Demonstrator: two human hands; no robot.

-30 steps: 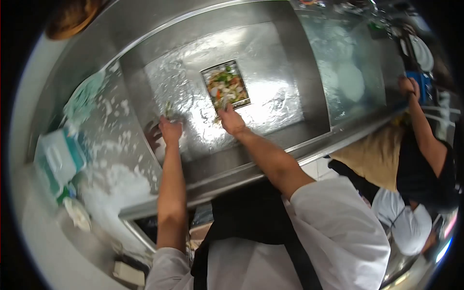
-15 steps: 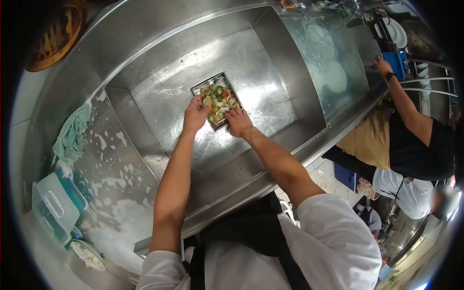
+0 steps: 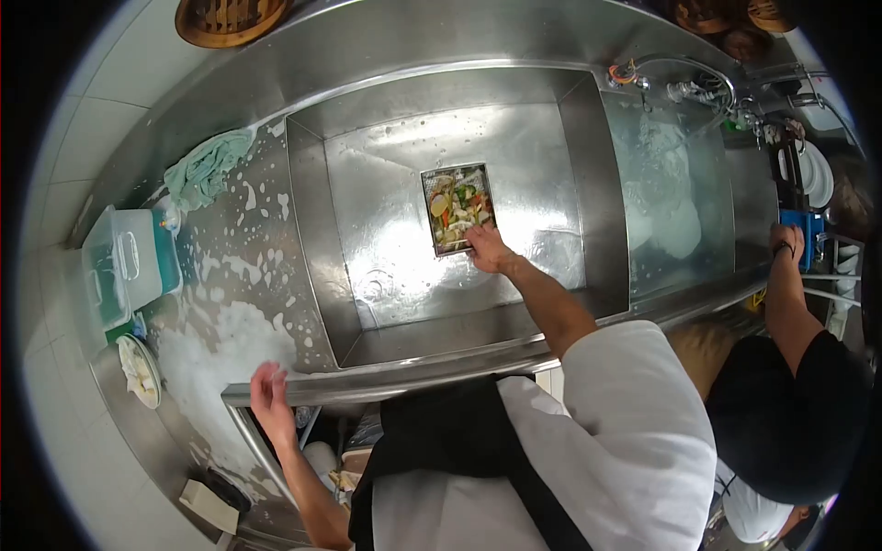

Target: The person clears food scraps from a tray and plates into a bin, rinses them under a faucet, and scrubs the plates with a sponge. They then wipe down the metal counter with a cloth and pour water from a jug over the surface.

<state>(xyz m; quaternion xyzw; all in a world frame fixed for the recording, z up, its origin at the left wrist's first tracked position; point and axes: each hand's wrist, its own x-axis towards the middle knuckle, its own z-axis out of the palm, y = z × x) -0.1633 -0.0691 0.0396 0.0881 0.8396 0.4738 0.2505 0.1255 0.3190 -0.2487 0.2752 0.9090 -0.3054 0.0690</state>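
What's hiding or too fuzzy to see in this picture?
All in the head view:
- Floor of the rectangular metal tray: mostly hidden under colorful chopped food pieces.
- Some fingertips of the bare right hand: hidden by the hand itself, so its grip is unclear.
- Fingers of the bare left hand: blurred.
- Top of the round brown wooden basket, upper left: cut off by the picture's edge.

Pretty clearly a commercial kitchen: big stainless steel sink [image 3: 459, 294] with a second basin of cloudy water [image 3: 671, 202] beside it, suds all over the metal counter [image 3: 276, 317], stacked plates [image 3: 814, 174] at the far end, and a co-worker [image 3: 781, 404] at the same sink run.
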